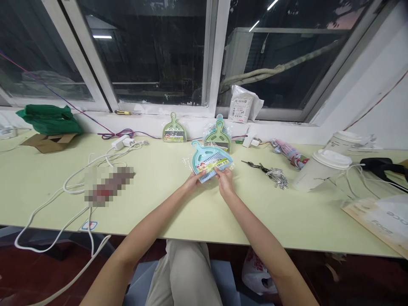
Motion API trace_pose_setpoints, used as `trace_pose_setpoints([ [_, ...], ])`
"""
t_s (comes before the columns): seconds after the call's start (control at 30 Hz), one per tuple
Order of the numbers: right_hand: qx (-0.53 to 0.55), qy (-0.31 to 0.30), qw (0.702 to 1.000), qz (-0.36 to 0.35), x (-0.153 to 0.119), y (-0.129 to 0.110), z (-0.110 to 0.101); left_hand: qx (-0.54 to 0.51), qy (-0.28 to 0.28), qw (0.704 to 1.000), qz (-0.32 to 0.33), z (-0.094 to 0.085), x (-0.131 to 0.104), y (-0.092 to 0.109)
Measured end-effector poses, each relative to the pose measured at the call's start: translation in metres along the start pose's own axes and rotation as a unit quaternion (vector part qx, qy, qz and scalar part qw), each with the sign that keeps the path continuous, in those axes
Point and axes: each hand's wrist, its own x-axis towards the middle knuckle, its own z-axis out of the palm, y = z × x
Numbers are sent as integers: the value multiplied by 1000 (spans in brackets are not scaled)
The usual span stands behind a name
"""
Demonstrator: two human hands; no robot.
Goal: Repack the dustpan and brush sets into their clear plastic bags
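Between my hands is a light blue mini dustpan and brush set (208,159) in clear plastic wrap, tilted up over the table with its handle pointing away. My left hand (192,181) pinches its lower left edge. On the lower right edge, the thumb of my right hand (225,178) presses on the front, with the other fingers hidden behind. Just beyond it stands a stack of similar wrapped dustpan sets (218,135), a green one in front. A single green dustpan set (174,131) leans at the wall to the left.
White cables (68,182) spread over the left of the pale green table (153,204), beside a blurred-out item. Dark cords and keys (276,176), a folded umbrella-like bundle (288,153) and lidded paper cups (321,170) stand right. A green bag (49,120) lies far left.
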Motion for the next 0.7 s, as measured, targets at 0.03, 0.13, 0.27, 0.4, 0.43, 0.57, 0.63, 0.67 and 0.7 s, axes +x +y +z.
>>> trace_pose_setpoints([
  [0.03, 4, 6, 1000, -6, -1, 1, 1, 0, -3, 1000, 14, 3, 0, -1],
  [0.13, 11, 3, 1000, -2, -3, 4, 3, 8, 17, 998, 64, 4, 3, -2],
  [0.27, 2, -32, 999, 44, 2, 4, 1, 37, 56, 995, 72, -6, 5, 1],
  [0.4, -14, -11, 998, 66, 13, -1, -8, 56, 45, 995, 66, -10, 6, 3],
  [0.43, -15, 5, 998, 58, 15, -2, -10, 59, 42, 995, 66, -10, 6, 3],
  [0.57, -16, 45, 998, 31, 20, -3, -15, 62, 32, 996, 53, -5, 2, 5],
  [0.63, -11, 56, 997, 42, 20, -3, -16, 57, 20, 997, 48, -3, 1, 6],
  [0.67, -8, 60, 997, 49, 20, -4, -16, 55, 10, 997, 47, -3, 0, 7],
  [0.7, -5, 63, 997, 54, 21, -5, -16, 54, 1, 997, 48, -3, -1, 7],
])
